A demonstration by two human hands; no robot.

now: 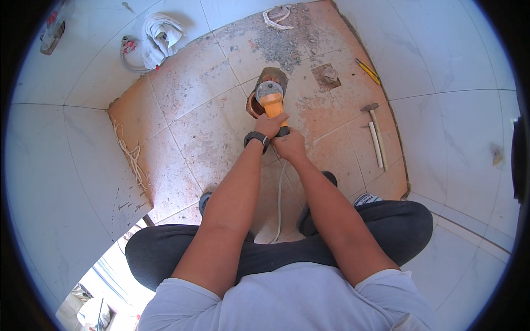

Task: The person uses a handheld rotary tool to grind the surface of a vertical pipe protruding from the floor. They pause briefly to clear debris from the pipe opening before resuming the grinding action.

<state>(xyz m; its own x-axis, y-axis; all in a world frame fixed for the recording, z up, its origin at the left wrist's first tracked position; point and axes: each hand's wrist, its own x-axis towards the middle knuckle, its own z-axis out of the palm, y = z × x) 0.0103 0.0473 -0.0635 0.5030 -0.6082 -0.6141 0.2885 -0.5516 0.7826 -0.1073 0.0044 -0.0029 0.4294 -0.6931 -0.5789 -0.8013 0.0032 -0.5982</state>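
Both my hands grip a yellow angle grinder with a grey metal head. My left hand, with a black watch at its wrist, wraps round the body. Behind it my right hand closes on the dark rear end, where a pale cord runs back between my feet. The grinder's head lies over a rough opening cut in the tiled floor, beside a reddish pipe rim. Its disc is hidden below the head.
Grey rubble and a white curved strip lie beyond the opening. To the right are a square hole, a yellow cutter, a hammer and a white tube. A white cloth and loose cord are leftward.
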